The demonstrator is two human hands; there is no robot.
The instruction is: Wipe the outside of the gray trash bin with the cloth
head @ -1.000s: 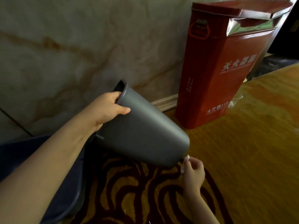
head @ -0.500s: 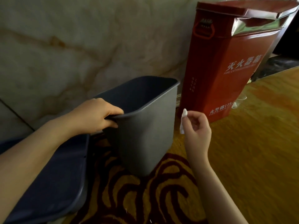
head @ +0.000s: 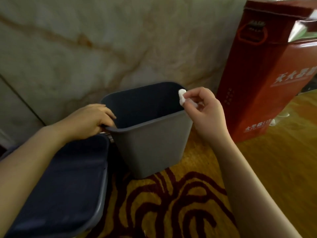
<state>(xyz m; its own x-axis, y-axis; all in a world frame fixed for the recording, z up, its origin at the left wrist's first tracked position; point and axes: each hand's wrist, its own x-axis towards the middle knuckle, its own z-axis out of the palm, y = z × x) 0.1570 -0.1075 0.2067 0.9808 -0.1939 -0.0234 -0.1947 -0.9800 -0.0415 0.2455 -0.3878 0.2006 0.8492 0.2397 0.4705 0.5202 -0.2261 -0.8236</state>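
The gray trash bin (head: 154, 143) stands upright on the patterned carpet, its open mouth facing up. My left hand (head: 91, 120) grips the bin's left rim, fingers curled over the edge. My right hand (head: 204, 109) hovers at the bin's right rim, pinching a small folded white cloth (head: 182, 97) between thumb and fingers. The cloth sits just above the rim's right corner; I cannot tell whether it touches the rim.
A tall red fire extinguisher box (head: 264, 79) stands against the marble wall (head: 85, 40) to the right of the bin. A dark blue-gray lid or tray (head: 65, 186) lies at the lower left, beside the bin. Gold and maroon carpet (head: 163, 203) covers the floor.
The bin went from tilted on its side to standing upright. My right hand rose with the cloth from below the bin's base to its right rim.
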